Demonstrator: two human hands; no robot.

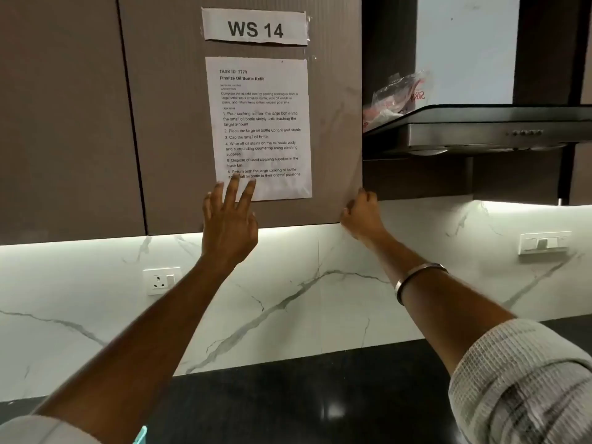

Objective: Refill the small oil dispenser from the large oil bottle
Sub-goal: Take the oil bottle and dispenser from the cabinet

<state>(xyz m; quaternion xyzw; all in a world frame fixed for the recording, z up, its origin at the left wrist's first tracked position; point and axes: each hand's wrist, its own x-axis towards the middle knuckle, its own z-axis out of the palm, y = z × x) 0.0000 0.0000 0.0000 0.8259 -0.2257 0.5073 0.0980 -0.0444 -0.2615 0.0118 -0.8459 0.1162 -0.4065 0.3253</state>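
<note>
dark polished worktop (320,405) runs along the bottom of the view, backed by a white marble-look wall (288,283) with a socket (161,280) and a switch plate (543,243). both forearms reach up over it; the right one wears a metal bangle (416,277).

the left hand (229,219) lies flat on the brown cabinet door (179,123), its grip loose, straight fingers spread over the foot of a taped instruction sheet (261,129) headed "finalize oil bottle refill". the right hand (360,214) curls its grip round the door's lower right corner. above the sheet hangs a "ws 14" label (254,27); to the right a range hood (487,129) carries a crumpled plastic bag (397,97).

neither the small dispenser nor the large oil bottle is in view, so their look cannot be told. i judge the refill itself not yet begun: the door is being handled, perhaps to reach the bottles. the next move calls for swinging the door on a steady pull.
</note>
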